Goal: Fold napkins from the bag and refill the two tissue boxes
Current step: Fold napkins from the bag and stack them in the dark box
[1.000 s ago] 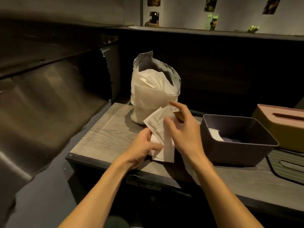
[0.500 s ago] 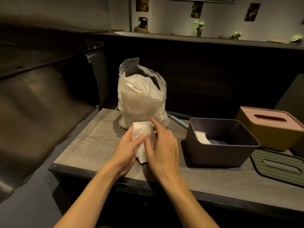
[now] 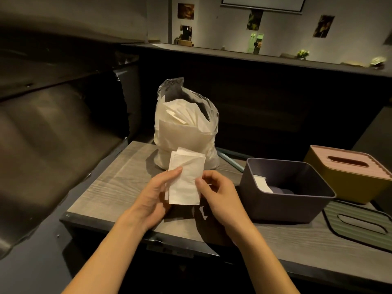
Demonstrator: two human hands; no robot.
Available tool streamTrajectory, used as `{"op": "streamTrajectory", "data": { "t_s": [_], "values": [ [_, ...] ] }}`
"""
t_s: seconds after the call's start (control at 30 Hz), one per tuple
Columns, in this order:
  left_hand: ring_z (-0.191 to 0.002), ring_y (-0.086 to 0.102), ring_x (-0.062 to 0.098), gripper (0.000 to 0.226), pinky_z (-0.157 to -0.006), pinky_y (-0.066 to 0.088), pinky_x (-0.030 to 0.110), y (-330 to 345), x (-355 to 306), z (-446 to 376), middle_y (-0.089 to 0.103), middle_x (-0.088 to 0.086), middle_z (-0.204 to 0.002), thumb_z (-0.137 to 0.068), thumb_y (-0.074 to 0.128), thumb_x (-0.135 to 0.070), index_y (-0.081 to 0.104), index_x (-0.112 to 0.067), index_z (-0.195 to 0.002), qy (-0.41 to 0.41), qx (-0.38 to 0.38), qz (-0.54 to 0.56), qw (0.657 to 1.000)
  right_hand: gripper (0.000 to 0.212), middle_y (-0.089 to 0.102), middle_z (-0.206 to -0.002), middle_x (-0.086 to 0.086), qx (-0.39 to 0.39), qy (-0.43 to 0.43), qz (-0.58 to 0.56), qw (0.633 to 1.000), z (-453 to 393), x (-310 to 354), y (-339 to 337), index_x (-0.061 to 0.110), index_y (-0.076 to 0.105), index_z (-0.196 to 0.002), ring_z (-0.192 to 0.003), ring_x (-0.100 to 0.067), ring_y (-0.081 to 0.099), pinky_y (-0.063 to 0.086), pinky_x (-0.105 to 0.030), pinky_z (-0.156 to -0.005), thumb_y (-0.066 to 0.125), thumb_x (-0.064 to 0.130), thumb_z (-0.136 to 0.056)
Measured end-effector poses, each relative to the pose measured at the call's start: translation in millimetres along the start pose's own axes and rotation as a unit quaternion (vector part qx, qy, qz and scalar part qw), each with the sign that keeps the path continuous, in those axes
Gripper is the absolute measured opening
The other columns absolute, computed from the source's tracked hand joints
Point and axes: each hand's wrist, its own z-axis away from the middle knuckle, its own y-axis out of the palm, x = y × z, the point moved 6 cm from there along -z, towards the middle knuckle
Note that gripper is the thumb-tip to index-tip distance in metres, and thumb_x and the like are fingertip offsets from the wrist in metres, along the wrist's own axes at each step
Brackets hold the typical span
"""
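A folded white napkin (image 3: 186, 179) stands upright above the wooden table (image 3: 118, 183), held between both hands. My left hand (image 3: 156, 196) grips its left edge with the thumb on the front. My right hand (image 3: 216, 192) pinches its right edge with curled fingers. Behind it stands a clear plastic bag (image 3: 186, 128), open at the top and full of white napkins. To the right sits an open dark purple tissue box (image 3: 284, 196) with a few napkins at its bottom. A yellow tissue box (image 3: 347, 181) with a pink slotted lid stands further right.
A green slotted lid (image 3: 360, 223) lies flat on the table at the right, in front of the yellow box. A dark padded bench fills the left side. A dark partition wall rises behind the table.
The napkin has been flattened into a neat upright rectangle. My right hand has slid off its front to pinch the right edge; my left hand now holds the left edge.
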Motion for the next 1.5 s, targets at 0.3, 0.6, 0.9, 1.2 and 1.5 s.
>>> {"op": "streamTrajectory", "data": {
  "t_s": [0.3, 0.6, 0.9, 1.2, 1.5],
  "values": [
    [-0.122, 0.066, 0.039, 0.041, -0.106, 0.049, 0.058, -9, 3, -10, 0.068, 0.022, -0.13, -0.097, 0.063, -0.019, 0.061, -0.01, -0.137, -0.003, -0.005, 0.021, 1.0, 0.014, 0.068, -0.104, 0.013, -0.012, 0.008, 0.144, 0.989, -2, -2, 2, 0.036, 0.064, -0.112, -0.09, -0.004, 0.067, 0.053, -0.018, -0.066, 0.061, 0.044, -0.101],
    [-0.12, 0.067, 0.038, 0.045, -0.093, 0.058, 0.056, -13, 4, -14, 0.068, 0.022, -0.13, -0.094, 0.066, -0.023, 0.06, -0.01, -0.137, 0.017, -0.022, 0.038, 0.999, 0.017, 0.074, -0.11, 0.015, -0.006, -0.003, 0.047, 0.999, -3, -7, 11, 0.041, 0.067, -0.115, -0.102, -0.004, 0.07, 0.061, -0.032, -0.086, 0.068, 0.035, -0.099],
    [-0.119, 0.069, 0.031, 0.035, -0.091, 0.062, 0.046, -4, 7, -8, 0.071, 0.016, -0.129, -0.103, 0.057, -0.028, 0.069, -0.008, -0.128, -0.017, 0.008, 0.008, 1.0, 0.02, 0.077, -0.094, 0.006, -0.011, -0.022, 0.036, 0.999, -2, -11, 17, 0.029, 0.076, -0.101, -0.089, -0.01, 0.072, 0.06, -0.039, -0.078, 0.058, 0.035, -0.105],
    [-0.12, 0.068, 0.032, 0.038, -0.104, 0.052, 0.053, -8, 4, -15, 0.072, 0.018, -0.125, -0.107, 0.049, -0.035, 0.071, -0.01, -0.123, 0.038, -0.027, -0.002, 0.999, 0.012, 0.062, -0.101, 0.017, -0.187, -0.271, 0.174, 0.928, 0, 85, -3, 0.023, 0.068, -0.11, -0.094, 0.001, 0.061, 0.052, -0.016, -0.082, 0.057, 0.023, -0.104],
    [-0.115, 0.071, 0.031, 0.036, -0.104, 0.052, 0.054, -8, 3, -9, 0.074, 0.015, -0.121, -0.101, 0.058, -0.037, 0.063, -0.016, -0.13, 0.029, -0.045, -0.029, 0.998, 0.035, 0.067, -0.124, -0.012, -0.105, -0.173, 0.468, 0.86, -95, 139, 9, 0.009, 0.066, -0.127, -0.109, -0.027, 0.064, 0.049, -0.038, -0.086, 0.055, 0.032, -0.103]
  ]
}}
